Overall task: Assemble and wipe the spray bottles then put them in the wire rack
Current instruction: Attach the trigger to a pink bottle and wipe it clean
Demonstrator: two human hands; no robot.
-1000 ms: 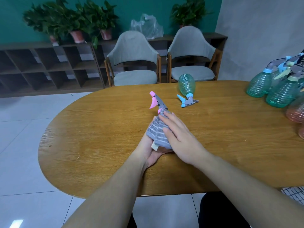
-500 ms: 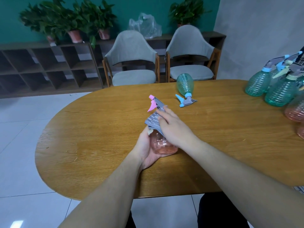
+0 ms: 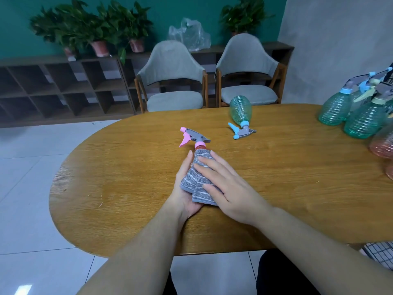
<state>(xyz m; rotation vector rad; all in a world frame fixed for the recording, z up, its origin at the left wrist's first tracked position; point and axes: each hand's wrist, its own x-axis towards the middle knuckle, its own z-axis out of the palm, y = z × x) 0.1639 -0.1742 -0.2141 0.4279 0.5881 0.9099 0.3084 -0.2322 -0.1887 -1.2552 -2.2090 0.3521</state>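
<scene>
Now my right hand (image 3: 225,188) has slid the cloth (image 3: 196,179) back down over the pink-topped bottle (image 3: 194,138) (fingers flat); left hand (image 3: 184,188) cradles it: wiping continues.

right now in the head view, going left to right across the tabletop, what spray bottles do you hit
Pink-trigger bottle wrapped in the grey cloth between the left hand and right hand → green bottle lying on its side → cluster of upright green bottles → pink bottles at the right edge.
</scene>
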